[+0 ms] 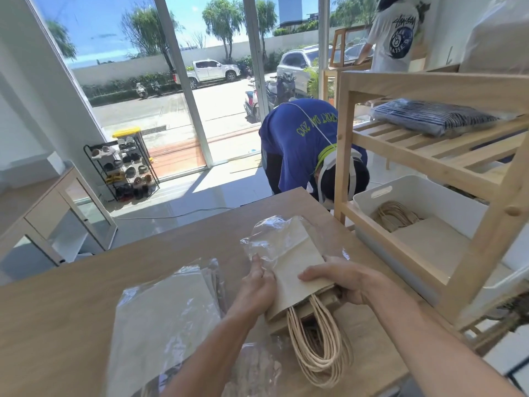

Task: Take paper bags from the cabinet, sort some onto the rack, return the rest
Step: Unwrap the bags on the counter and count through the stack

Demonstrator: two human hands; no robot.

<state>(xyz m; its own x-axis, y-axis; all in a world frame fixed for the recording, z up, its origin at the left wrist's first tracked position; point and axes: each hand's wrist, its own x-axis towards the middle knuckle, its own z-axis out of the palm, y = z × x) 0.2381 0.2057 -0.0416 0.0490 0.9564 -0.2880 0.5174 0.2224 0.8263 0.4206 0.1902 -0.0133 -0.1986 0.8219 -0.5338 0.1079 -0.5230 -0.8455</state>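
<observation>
A stack of brown paper bags (297,265) with twisted rope handles (317,348) lies on the wooden table (114,270), its far end still inside a clear plastic sleeve (274,233). My left hand (257,285) grips the stack's left edge. My right hand (337,279) presses on top and wraps its right edge. A second pack of paper bags in clear plastic (166,319) lies flat to the left. On the wooden rack (429,156) at the right, a white bin (423,193) holds more paper bags (429,239).
A person in a blue shirt (300,144) bends over just beyond the table's far edge. Another person in a white shirt (398,32) stands at the back right. A folded striped cloth (432,117) lies on the rack's upper shelf. A low glass cabinet (57,213) and shoe rack (126,170) stand at left.
</observation>
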